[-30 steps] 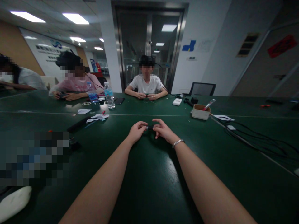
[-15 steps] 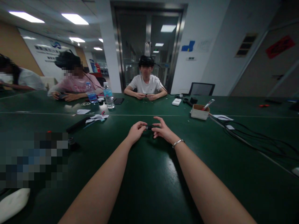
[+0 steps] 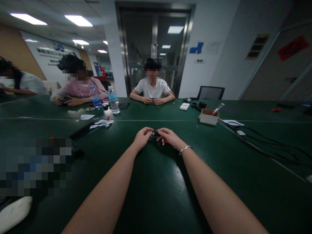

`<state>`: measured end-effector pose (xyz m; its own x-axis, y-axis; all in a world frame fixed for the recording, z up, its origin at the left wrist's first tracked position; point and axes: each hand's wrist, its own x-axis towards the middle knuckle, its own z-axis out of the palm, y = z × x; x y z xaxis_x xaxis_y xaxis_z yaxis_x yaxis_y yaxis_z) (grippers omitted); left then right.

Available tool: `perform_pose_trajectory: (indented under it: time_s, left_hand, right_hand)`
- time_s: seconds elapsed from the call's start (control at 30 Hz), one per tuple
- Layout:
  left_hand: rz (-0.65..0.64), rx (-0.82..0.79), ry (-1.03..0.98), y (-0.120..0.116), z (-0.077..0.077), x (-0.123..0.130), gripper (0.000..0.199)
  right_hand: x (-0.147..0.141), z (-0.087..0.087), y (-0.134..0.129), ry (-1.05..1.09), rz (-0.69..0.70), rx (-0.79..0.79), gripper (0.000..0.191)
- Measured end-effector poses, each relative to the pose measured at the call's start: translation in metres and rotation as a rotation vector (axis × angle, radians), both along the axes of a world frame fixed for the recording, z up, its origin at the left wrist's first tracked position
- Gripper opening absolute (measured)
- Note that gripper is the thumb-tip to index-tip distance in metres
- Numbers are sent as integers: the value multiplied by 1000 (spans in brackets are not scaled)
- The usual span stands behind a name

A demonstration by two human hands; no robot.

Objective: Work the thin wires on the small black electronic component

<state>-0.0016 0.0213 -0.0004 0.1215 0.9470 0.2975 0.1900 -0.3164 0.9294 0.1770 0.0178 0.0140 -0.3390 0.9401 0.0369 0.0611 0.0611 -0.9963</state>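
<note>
A small dark piece with a greyish end (image 3: 155, 133) spans the gap between my two hands, just above the green table (image 3: 156, 182). My left hand (image 3: 142, 138) pinches its left end between thumb and fingertips. On the dark right end, the thumb and index finger of my right hand (image 3: 170, 137) are closed, the other fingers curled below. The piece is too small and partly covered for me to tell its kind. A silver bracelet (image 3: 185, 149) circles my right wrist.
Across the table sit several people, one in a white shirt (image 3: 153, 87). Two water bottles (image 3: 113, 101) stand at the back left near crumpled paper (image 3: 101, 123). To the right are a small box (image 3: 209, 118) holding a pen-like item and black cables (image 3: 270, 143). A white object (image 3: 16, 213) lies front left.
My right hand's raised, spread fingers have come down and closed on the dark end of the piece. The left hand keeps its pinch in the same place.
</note>
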Motion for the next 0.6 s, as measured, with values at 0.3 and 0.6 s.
perform_pose_trajectory:
  time_s: [0.3, 0.6]
  left_hand:
    - [-24, -66, 1, -1, 1, 2, 35]
    - [-71, -30, -5, -2, 1, 3, 30]
  right_hand:
    - [4, -4, 2, 73, 40, 16, 16]
    - [4, -4, 2, 73, 54, 10, 16]
